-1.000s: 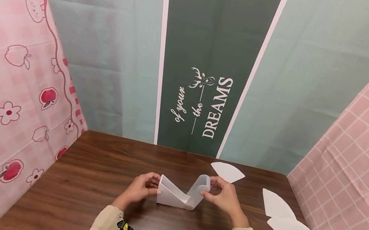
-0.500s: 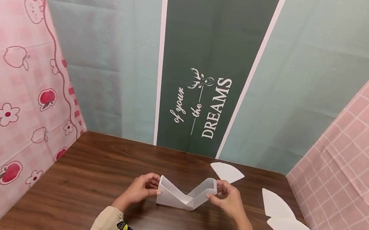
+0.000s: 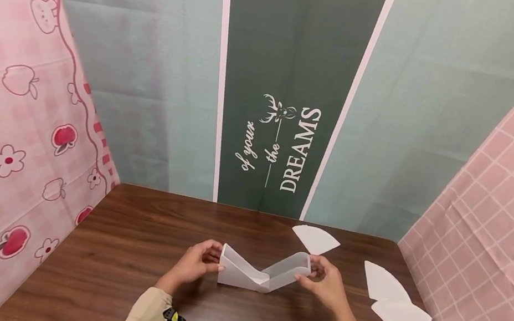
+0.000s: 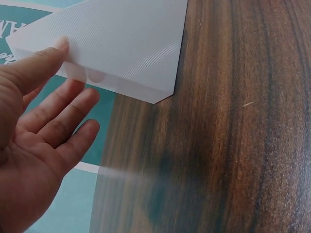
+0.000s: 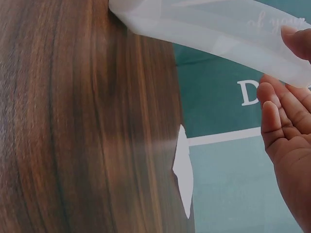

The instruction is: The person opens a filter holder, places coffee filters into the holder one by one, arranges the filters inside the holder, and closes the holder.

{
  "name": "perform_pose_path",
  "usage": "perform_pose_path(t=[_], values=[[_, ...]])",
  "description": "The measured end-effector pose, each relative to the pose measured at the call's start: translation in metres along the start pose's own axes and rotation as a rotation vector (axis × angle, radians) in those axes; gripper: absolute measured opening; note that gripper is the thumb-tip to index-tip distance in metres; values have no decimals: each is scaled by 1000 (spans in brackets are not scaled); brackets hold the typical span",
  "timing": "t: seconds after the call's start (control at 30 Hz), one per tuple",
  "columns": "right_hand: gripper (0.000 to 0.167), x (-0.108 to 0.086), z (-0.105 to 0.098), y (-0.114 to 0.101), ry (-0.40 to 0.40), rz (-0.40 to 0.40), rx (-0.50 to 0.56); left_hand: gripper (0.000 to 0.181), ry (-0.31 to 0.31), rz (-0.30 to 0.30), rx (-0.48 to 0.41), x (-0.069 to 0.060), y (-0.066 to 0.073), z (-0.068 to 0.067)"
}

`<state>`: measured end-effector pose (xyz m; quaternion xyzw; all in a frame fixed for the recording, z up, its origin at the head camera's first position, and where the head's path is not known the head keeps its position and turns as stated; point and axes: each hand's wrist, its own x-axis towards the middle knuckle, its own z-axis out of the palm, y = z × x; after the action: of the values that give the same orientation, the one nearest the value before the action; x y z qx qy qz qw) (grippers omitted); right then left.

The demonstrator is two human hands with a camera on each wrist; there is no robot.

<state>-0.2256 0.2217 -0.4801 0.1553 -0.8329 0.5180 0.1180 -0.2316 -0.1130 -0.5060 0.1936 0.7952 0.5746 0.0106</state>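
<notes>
translucent white case (image 3: 236,276) | spread into a V | on bench (image 3: 133,242) at my twelve o'clock | right half (image 3: 285,278) tilted toward two o'clock

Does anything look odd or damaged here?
The lettering on the dark green panel behind the table runs sideways, as if hung turned. Otherwise nothing stands out: the white holder between the left hand and right hand shows no visible damage, and no spill shows.
</notes>
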Motion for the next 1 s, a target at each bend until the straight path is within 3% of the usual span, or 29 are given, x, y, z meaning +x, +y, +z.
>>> perform_pose_path(t=[0.2,0.37,0.43,0.77,0.87,1.0], values=[[43,-3,-1,34,9,26,-6,40,-6,18,29,4,-27,2],[45,-5,-3,36,20,55,-36,38,3,62,27,6,-26,3],[45,-7,-4,34,27,76,-37,38,3,54,30,6,-26,2],[44,-12,-7,0,37,130,-26,35,-1,43,62,7,-28,2],[43,-12,-7,0,41,120,-21,35,3,21,63,7,-24,2],[44,-12,-5,13,50,93,-10,34,3,41,49,4,-10,2]])
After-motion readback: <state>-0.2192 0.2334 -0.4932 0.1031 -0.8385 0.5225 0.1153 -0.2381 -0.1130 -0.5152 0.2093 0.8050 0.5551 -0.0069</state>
